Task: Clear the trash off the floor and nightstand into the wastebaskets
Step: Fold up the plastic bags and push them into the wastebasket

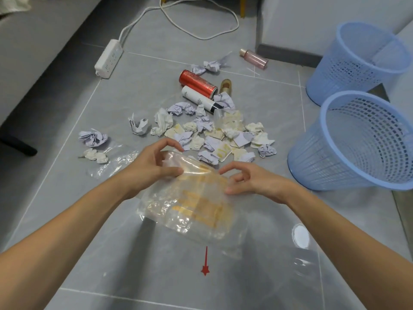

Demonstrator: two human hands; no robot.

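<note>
A clear plastic bag [190,204] with yellow printing was held above a grey tiled floor [134,253] by two bare hands. Its upper edge was pinched between the thumb and fingers of the left hand [154,168]. The right hand [243,180] was curled at the opposite edge, thumb and fingertips touching the plastic; how firmly it gripped could not be told. The printing on the bag was blurred and could not be read.

Beyond the hands, a heap of crumpled paper [214,135] was spread on the floor, white and pale lilac pieces mixed with yellow-stained scraps. At the far side of the heap a red drinks can [197,83] lay on its side, touching a white tube [200,98] with a dark cap. A small brownish item behind them was partly hidden and could not be identified. A pink bottle [253,58] lay farther off, near a wall. A second clear bag [114,159] lay flat to the left, hard to make out against the tiles.

Two blue mesh wastebaskets [348,139] were seen at the right, both tilted, the farther one [357,61] cut off partly by the nearer. A white power strip [108,58] and its cable lay at the upper left, the cable running out of view.
</note>
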